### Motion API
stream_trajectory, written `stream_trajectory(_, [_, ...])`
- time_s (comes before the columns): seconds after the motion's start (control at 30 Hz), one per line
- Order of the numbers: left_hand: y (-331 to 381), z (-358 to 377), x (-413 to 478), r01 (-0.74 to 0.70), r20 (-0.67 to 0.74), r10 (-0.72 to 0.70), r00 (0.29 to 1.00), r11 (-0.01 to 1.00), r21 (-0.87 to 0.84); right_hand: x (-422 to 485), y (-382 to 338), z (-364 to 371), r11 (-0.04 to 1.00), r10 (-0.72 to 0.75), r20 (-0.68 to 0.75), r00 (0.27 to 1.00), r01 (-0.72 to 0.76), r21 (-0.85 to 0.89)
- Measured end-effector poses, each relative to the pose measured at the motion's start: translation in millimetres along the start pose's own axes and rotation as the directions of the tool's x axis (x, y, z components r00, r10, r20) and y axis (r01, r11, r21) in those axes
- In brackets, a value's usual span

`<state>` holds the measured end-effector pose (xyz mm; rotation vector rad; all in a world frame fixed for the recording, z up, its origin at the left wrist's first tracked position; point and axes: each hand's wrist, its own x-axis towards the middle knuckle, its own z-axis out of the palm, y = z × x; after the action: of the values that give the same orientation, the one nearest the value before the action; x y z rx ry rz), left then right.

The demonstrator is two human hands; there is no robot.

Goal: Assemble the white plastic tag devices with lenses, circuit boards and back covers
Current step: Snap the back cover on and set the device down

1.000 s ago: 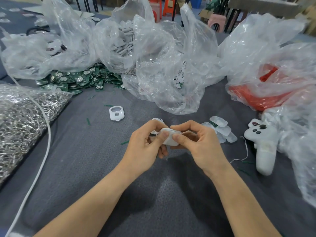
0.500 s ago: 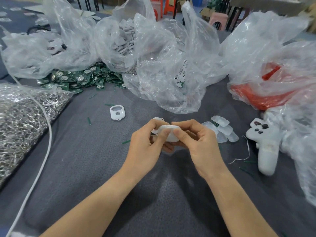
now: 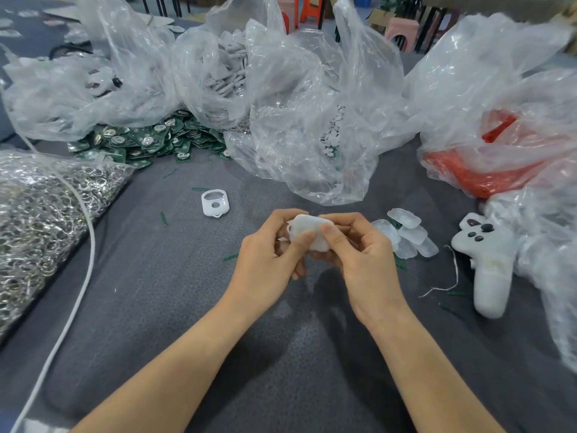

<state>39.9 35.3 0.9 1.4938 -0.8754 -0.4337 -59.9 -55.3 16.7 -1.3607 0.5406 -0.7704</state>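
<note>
Nearest you, the grey cloth (image 3: 175, 354) lay bare around your two forearms, with one white cable (image 3: 81, 285) running up its left side. Above it your left hand (image 3: 265, 260) and right hand (image 3: 367, 264) both pinched one white tag device (image 3: 309, 234), a thumb of each on its face. Just beyond lay one empty white shell (image 3: 214, 203) apart to the left, roughly five overlapping clear lenses (image 3: 406, 234) beside your right hand and one white controller (image 3: 490, 267) past them; farther off, a bag of metal rings (image 3: 34, 220), green circuit boards (image 3: 140, 145) too many to count, and clear plastic bags (image 3: 312, 135) closed the far and right sides.
</note>
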Motion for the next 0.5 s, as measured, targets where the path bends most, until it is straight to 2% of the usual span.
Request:
stream_trajectory(0.1, [1.1, -1.6, 0.4, 0.024, 0.057, -0.023, 0.998, 0.999, -0.030, 2.0, -1.9, -5.7, 0.996, 0.071, 0.075, 0.995, -0.075, 0.051])
stream_trajectory(0.23, [4.8, -4.1, 0.3, 0.068, 0.093, -0.053, 0.994, 0.983, -0.170, -0.6, -7.0, -7.3, 0.989, 0.083, 0.187, 0.979, -0.059, -0.134])
stream_trajectory(0.3, [6.6, -4.2, -0.2, 0.085, 0.118, -0.060, 0.991, 0.970, -0.226, -3.3, -6.7, -4.4, 0.989, 0.106, 0.236, 0.966, -0.078, -0.128])
stream_trajectory(0.4, [7.0, -3.4, -2.1, 0.120, 0.150, -0.079, 0.985, 0.948, -0.293, -6.0, -4.8, 0.7, 0.988, 0.151, 0.223, 0.963, -0.142, -0.055])
stream_trajectory(0.5, [5.9, -2.4, -3.1, 0.094, 0.159, -0.049, 0.986, 0.952, -0.290, -6.3, -5.1, 1.0, 0.987, 0.161, 0.212, 0.964, -0.160, -0.026])
